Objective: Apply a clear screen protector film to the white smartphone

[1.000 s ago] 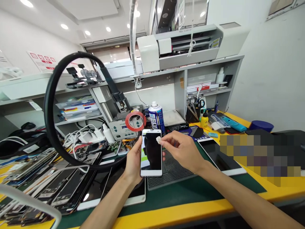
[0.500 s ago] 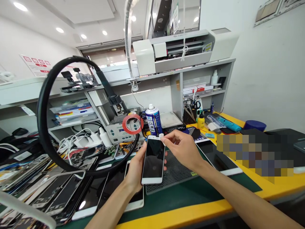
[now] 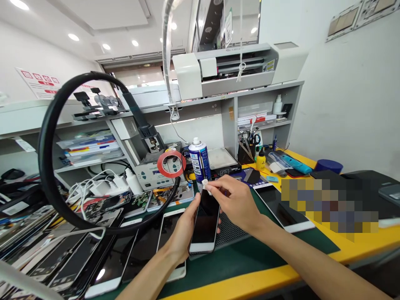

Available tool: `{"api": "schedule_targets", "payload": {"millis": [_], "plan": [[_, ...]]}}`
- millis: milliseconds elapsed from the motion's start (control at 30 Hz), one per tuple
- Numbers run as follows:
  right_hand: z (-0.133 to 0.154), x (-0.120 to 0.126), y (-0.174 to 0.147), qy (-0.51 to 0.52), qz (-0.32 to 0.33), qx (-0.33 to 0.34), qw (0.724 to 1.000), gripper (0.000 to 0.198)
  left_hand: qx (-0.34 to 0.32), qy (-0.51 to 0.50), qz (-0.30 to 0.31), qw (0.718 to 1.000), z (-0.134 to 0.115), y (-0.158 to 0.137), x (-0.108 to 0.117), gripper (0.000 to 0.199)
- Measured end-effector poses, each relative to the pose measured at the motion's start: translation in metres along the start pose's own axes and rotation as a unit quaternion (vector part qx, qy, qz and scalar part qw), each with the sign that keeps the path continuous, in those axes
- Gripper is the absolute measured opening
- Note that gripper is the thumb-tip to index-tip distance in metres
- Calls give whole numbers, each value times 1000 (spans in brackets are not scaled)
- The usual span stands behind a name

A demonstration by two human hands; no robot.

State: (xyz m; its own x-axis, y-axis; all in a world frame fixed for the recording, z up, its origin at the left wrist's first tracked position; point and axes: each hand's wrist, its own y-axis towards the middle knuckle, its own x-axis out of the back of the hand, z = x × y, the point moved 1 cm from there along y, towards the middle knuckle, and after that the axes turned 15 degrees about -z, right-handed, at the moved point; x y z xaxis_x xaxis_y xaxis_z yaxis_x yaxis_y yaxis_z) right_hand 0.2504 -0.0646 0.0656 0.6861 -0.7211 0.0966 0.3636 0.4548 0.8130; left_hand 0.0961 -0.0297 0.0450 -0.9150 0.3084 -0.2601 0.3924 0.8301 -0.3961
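My left hand (image 3: 183, 227) grips a white smartphone (image 3: 205, 225) by its left edge, dark screen up and tilted flat above the green mat (image 3: 250, 254). My right hand (image 3: 236, 200) pinches a small white wad (image 3: 205, 182) between thumb and fingers, and the wad sits at the phone's top edge. Under the phone lies a dark perforated pad (image 3: 229, 231).
A black ring lamp (image 3: 46, 166) arches at the left over several loose phones and screens (image 3: 78, 250). Behind the hands stand a blue spray can (image 3: 198, 160), a red tape roll (image 3: 170, 163) and a soldering station (image 3: 153, 173). A tablet (image 3: 283, 206) lies to the right.
The phone has tipped from upright and facing me to nearly flat and lower. My right hand's wad moved from the upper screen to the phone's top edge. The view drifted left.
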Motion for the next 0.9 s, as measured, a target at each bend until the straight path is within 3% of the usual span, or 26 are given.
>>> {"api": "schedule_targets", "payload": {"millis": [200,400,733,900], "plan": [[-3,-3,-5,-28,31,114,993,26,-5,-85,-12,996,3,-1,-4,41],[-2,-8,-13,-57,100,187,976,27,6,-145,-58,988,-8,-4,-3,46],[8,-16,-34,-78,215,278,933,25,-17,-168,-55,984,-16,4,1,33],[11,-18,-43,-85,257,313,911,21,-34,-151,-37,987,-17,10,7,36]]}}
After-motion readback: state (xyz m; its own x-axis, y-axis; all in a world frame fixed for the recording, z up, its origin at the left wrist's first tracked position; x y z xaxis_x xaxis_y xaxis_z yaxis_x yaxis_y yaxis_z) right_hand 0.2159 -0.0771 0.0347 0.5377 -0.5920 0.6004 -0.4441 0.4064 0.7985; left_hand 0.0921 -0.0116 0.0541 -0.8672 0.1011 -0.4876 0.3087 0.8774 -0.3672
